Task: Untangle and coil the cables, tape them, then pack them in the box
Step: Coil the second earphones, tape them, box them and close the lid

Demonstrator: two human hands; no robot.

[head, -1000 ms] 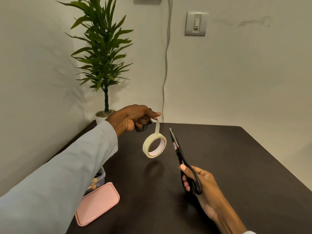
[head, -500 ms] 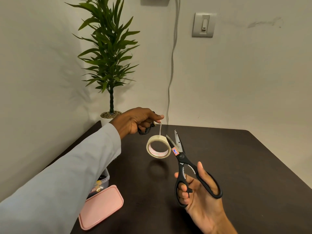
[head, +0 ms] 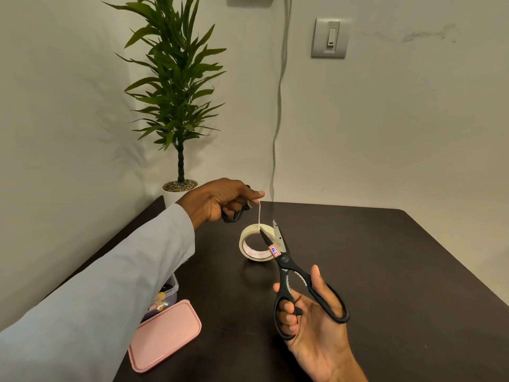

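A tape roll [head: 257, 243] hangs over the desk [head: 385, 271] by its strip, pinched in the left hand [head: 220, 201], which also grips a dark coiled cable [head: 234, 215]. The right hand [head: 314, 321] holds open scissors [head: 286, 261] at the strip. A box [head: 172, 292] sits near the left edge.

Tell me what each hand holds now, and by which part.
Left hand grips a coiled black cable and pinches the tape's free end. Right hand holds open scissors by the handle loops.

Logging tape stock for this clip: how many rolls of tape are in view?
1. The cream masking tape roll hangs over the dark table from a strip pinched by the left hand; the box may hide more.
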